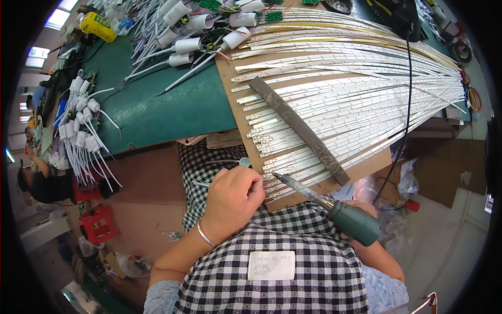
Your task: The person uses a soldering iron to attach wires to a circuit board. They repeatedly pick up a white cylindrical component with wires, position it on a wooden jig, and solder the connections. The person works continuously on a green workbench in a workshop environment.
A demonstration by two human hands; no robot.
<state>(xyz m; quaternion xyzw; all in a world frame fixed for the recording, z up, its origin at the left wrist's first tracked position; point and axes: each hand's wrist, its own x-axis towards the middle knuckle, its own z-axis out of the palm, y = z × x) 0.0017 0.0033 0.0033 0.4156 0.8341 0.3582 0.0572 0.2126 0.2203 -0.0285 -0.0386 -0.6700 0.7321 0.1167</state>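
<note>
My right hand [361,212] is wrapped round the green handle of a soldering iron [355,222]. The iron's dark tip points left and rests at or just above the near ends of thin white LED strips [314,115]. Close to that tip, my left hand [235,193] is closed in a pinch at the strip ends. What lies between its fingers is hidden. A thin white cable [201,183] sticks out to the left from behind this hand. The strips lie fanned out on a brown board [366,165], with a dark flat bar [298,128] across them.
White caps with cables [183,47] and green circuit boards [274,17] crowd the green table [172,115]. Another bunch of caps [81,112] hangs over its left edge. A black cord [409,89] crosses the strips. A red stool [99,224] and another person [44,180] are at left.
</note>
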